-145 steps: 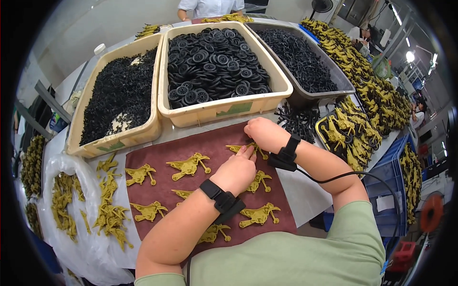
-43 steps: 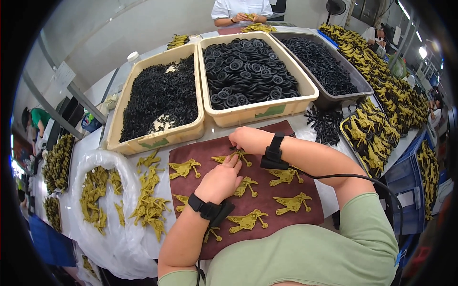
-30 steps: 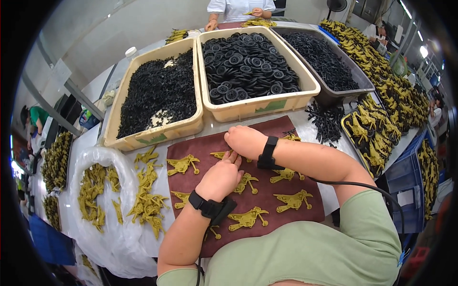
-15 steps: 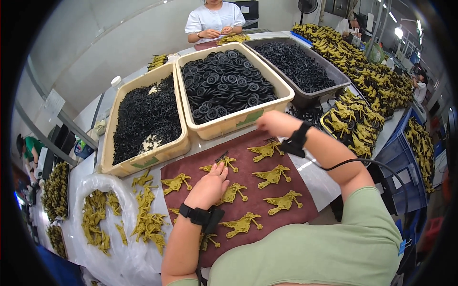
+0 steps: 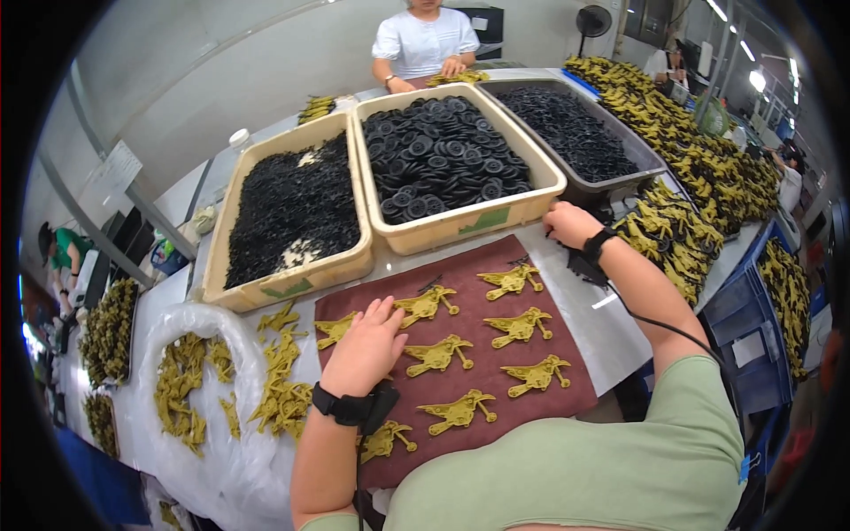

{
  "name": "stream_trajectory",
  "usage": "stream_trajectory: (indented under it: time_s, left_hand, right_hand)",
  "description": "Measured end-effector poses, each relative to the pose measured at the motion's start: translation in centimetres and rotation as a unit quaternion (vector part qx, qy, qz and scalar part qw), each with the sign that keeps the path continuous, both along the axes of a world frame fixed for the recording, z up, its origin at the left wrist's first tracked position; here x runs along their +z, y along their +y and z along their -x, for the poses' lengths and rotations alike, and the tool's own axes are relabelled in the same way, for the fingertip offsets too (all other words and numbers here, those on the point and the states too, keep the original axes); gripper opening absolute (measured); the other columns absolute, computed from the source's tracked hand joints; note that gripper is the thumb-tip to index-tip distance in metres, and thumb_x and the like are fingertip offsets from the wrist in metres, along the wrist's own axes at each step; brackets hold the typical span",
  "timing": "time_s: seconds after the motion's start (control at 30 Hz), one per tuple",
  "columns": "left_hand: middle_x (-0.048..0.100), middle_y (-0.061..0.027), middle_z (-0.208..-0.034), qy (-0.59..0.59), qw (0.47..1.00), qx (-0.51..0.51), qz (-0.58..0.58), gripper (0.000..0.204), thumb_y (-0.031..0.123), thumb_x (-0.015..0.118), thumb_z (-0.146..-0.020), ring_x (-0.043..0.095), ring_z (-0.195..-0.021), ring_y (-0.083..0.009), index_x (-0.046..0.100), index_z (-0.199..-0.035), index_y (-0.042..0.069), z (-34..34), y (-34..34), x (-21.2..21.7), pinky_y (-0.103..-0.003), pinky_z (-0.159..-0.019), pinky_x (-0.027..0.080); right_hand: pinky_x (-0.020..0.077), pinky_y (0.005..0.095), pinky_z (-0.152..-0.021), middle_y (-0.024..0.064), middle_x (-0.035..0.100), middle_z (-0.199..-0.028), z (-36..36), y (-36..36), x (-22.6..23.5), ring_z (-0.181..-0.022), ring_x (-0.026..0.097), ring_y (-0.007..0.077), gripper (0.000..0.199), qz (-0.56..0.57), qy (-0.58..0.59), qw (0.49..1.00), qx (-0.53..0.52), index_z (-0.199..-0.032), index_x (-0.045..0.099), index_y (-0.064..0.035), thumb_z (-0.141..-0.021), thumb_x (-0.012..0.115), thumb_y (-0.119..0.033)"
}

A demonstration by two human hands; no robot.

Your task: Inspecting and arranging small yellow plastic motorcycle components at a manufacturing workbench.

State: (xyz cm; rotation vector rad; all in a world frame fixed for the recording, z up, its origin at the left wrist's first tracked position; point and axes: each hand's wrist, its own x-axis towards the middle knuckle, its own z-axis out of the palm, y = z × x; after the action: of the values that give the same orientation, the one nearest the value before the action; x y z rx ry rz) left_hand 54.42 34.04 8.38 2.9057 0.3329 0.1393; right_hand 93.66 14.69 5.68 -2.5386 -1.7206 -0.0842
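Right hand (image 5: 571, 223) has swung to 2 o'clock, grip hidden among black parts (image 5: 591, 265); left hand (image 5: 365, 347) rests open on the mat (image 5: 460, 380). I advise picking one part only.

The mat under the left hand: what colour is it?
Dark maroon. The mat shows in the head view, with olive-yellow figures laid on it and the left hand resting flat.

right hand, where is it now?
Head view, right of centre: the right hand sits off the maroon mat's far right corner, by the middle tan bin and small black parts.
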Motion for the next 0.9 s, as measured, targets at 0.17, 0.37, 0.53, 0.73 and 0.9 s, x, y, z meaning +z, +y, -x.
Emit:
stream_trajectory:
  time_s: [0.17, 0.37, 0.53, 0.73, 0.9]
  left_hand:
    - [0.047, -0.0238, -0.134, 0.066, 0.993, 0.101, 0.011, 0.04, 0.017, 0.057, -0.087, 0.046, -0.124, -0.0369, 0.053, -0.122, -0.003, 4.3, 2.8, -0.7, -0.04, -0.104, 0.039]
    - [0.044, -0.0245, -0.136, 0.065, 0.994, 0.091, 0.019, 0.045, 0.019, 0.057, -0.087, 0.046, -0.124, -0.0354, 0.048, -0.125, -0.004, 4.4, 3.1, -1.5, -0.038, -0.102, 0.041]
    - [0.043, -0.0238, -0.138, 0.087, 0.99, 0.109, -0.021, 0.047, 0.022, 0.057, -0.088, 0.046, -0.125, -0.0339, 0.048, -0.126, -0.004, 4.5, 2.8, -2.4, -0.038, -0.101, 0.042]
    - [0.043, -0.0225, -0.139, 0.033, 0.993, 0.111, -0.031, 0.05, 0.02, 0.059, -0.087, 0.045, -0.126, -0.0325, 0.045, -0.13, -0.002, 5.6, 3.0, -2.5, -0.038, -0.102, 0.04]
    - [0.044, -0.0205, -0.139, 0.039, 0.994, 0.105, -0.011, 0.048, 0.021, 0.058, -0.088, 0.045, -0.126, -0.0317, 0.048, -0.129, 0.0, 6.4, 3.8, -2.9, -0.039, -0.102, 0.039]
  right_hand:
    - [0.0496, 0.0377, -0.074, 0.0141, 0.061, -0.082, 4.6, 2.3, 3.3, -0.084, 0.061, 0.0303, 0.011, -0.099, 0.203, 0.974, 0.009, -0.087, 0.063, -0.0002, -0.078, 0.064, -0.007]
    - [0.051, 0.0335, -0.075, 0.0112, 0.065, -0.087, 12.1, 9.1, 3.4, -0.083, 0.063, 0.0254, 0.016, -0.127, 0.254, 0.942, 0.178, -0.093, 0.068, -0.004, -0.078, 0.068, -0.01]
    - [0.0512, 0.0313, -0.073, 0.0116, 0.069, -0.085, 19.4, 15.8, 2.1, -0.079, 0.066, 0.0228, 0.017, -0.148, 0.371, 0.896, 0.195, -0.093, 0.068, -0.0026, -0.078, 0.069, -0.01]
    - [0.0513, 0.0377, -0.072, 0.0146, 0.068, -0.084, 21.4, 18.7, -1.3, -0.082, 0.064, 0.031, 0.012, -0.077, 0.201, 0.946, 0.241, -0.089, 0.068, -0.0025, -0.078, 0.065, -0.008]
    - [0.0503, 0.0417, -0.074, 0.0163, 0.064, -0.087, 21.3, 19.2, -0.7, -0.087, 0.062, 0.0329, 0.008, -0.02, 0.146, 0.964, 0.223, -0.086, 0.066, -0.0033, -0.078, 0.063, -0.006]
